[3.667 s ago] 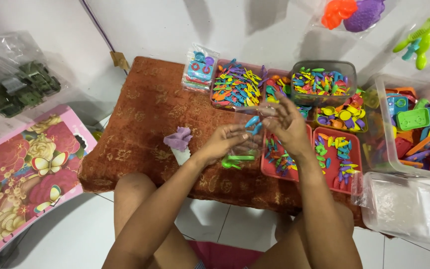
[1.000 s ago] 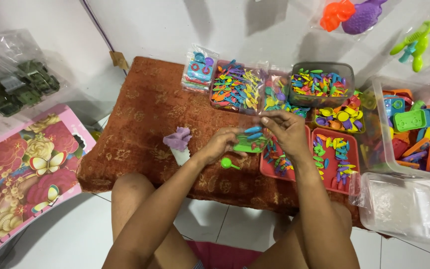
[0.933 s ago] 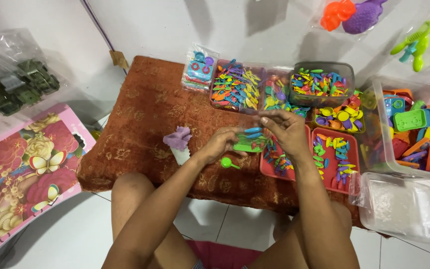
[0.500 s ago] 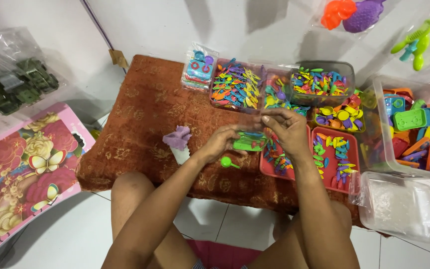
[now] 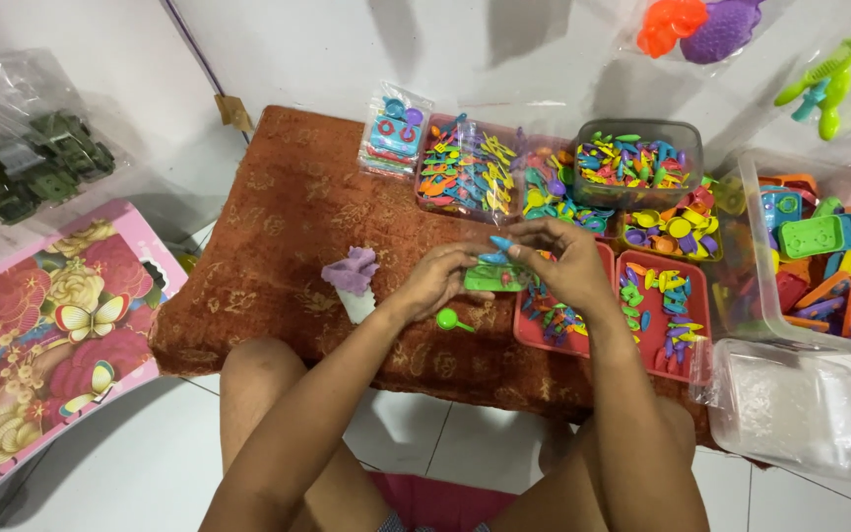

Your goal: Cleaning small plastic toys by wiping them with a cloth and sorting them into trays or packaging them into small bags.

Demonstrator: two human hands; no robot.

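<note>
My left hand and my right hand meet over the middle of a low table covered in a rust-brown patterned cloth. Together they hold a small green toy tray. A light-blue toy piece sits pinched at the fingertips above it. Just below my left hand, a green toy spoon lies on the cloth. Left of that hand stands a purple toy ice cream in a white cone.
Red trays of small coloured toy pieces sit right of my hands. Behind them are clear tubs of utensils and a grey box. A clear bin of larger toys and its lid are far right. A floral pink board lies left.
My hands have drawn together around the green tray, which rose off the cloth. The blue piece has shifted slightly at the fingertips; the green spoon now lies apart on the cloth.
</note>
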